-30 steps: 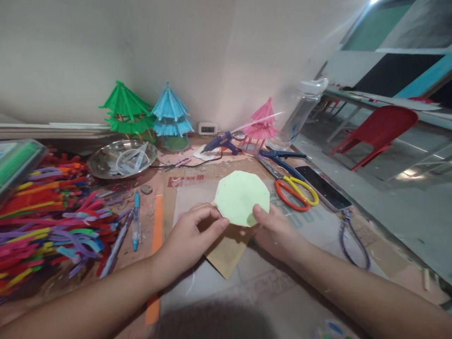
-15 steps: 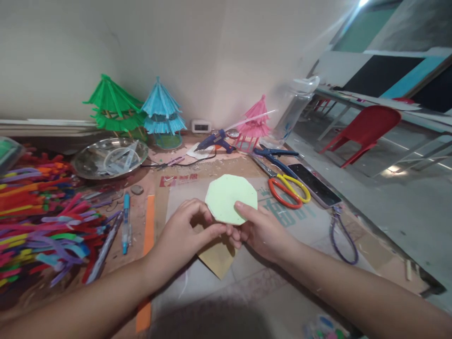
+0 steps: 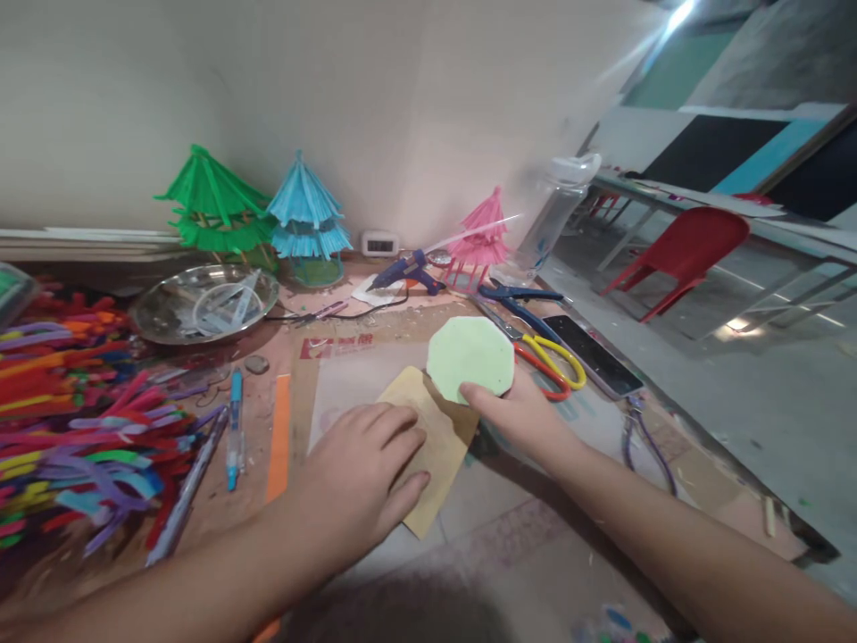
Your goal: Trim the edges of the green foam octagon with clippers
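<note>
Head view: the two hands have parted. Half a second ago both pinched the lower edge of the pale green octagon (image 3: pixel 470 359) together, over the brown card. Now the right hand (image 3: pixel 519 415) alone grasps the octagon, thumb on top at its near edge, and has carried it up and to the right, so that it stands tilted just in front of the scissors (image 3: pixel 545 355) and overlaps only the far corner of the brown card (image 3: pixel 428 446). The left hand (image 3: pixel 365 473) has let go of the octagon and come down flat, fingers spread and released, pressing on the brown card, which lies on the tabletop (image 3: pixel 509 536) and now shows far more of its surface.

So the work has split: one piece lifted clear, the other pinned in place.

Around them nothing has shifted: pipe cleaners (image 3: pixel 73 420) heaped at left, a pen (image 3: pixel 234 429) and an orange strip (image 3: pixel 278 438) beside the card, a phone (image 3: pixel 593 355) beyond the scissors, a glue gun (image 3: pixel 405 271) and three paper pagodas near the wall.
</note>
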The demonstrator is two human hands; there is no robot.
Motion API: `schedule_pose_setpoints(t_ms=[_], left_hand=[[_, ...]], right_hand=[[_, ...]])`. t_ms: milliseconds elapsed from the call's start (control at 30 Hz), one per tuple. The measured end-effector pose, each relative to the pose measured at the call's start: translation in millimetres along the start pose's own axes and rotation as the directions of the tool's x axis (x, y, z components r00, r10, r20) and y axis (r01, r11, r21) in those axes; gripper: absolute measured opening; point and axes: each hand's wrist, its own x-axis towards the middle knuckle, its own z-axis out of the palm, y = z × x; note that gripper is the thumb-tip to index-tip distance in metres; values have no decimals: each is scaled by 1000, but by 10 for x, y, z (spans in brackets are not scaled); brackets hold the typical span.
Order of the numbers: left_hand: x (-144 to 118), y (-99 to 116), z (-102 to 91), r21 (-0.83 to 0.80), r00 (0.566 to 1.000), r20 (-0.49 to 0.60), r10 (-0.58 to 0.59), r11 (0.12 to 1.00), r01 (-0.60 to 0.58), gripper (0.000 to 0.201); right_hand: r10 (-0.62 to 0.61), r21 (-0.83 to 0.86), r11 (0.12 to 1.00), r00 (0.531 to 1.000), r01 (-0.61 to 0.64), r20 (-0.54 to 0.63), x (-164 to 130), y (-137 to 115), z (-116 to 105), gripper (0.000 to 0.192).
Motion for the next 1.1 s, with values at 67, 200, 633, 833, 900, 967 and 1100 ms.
schedule_pose_setpoints(t_ms=[67, 200, 633, 833, 900, 967, 1100], left_hand=[[-4, 28, 20, 56, 997, 70, 18, 998, -22, 23], [17, 24, 54, 80, 991, 126, 38, 996, -48, 25], [30, 0, 88, 105, 987, 161, -14, 994, -3, 27], [57, 12, 76, 58, 977, 209, -34, 998, 22, 29], [58, 19, 76, 68, 974, 221, -44, 997, 30, 30], [49, 23, 83, 89, 978, 205, -48, 996, 30, 31], [12, 19, 107, 91, 990, 137, -30, 996, 18, 28]], right_hand=[[23, -138, 990, 998, -14, 65, 28, 43, 8, 25], [30, -362, 932, 994, 11, 107, 16, 75, 73, 20], [-93, -548, 811, 970, 205, 225, -9, 106, 152, 23], [-42, -561, 801, 955, 209, 295, -224, 39, 71, 22], [-57, -601, 768, 959, 220, 279, -109, 55, 135, 22], [-74, -615, 757, 963, 223, 259, 29, 73, 206, 22], [-81, -545, 813, 967, 205, 243, -2, 54, 187, 21]])
